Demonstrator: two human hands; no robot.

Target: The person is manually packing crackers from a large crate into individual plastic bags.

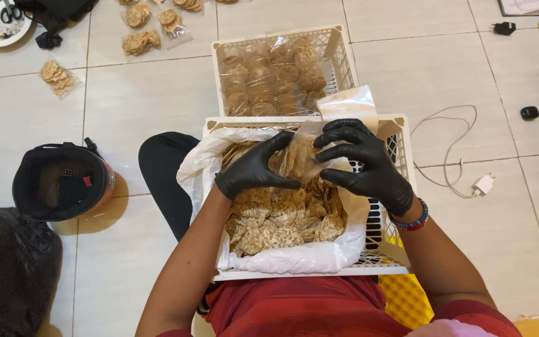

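Observation:
My left hand (254, 167) and my right hand (364, 163), both in black gloves, meet over a white plastic basket (399, 134) on my lap. Together they hold a small clear plastic bag (350, 103) with a stack of round brown crackers (294, 159) going into it; the bag's open top sticks up behind my right fingers. The basket is lined with a white plastic sheet (294, 257) and holds a heap of loose crackers (282, 218) below my hands.
A second white basket (338, 47) beyond holds several filled cracker bags. More filled bags (140, 42) lie on the tiled floor at upper left. A black helmet (60, 181) and black bag (7, 268) sit left. A charger cable (463, 168) lies right.

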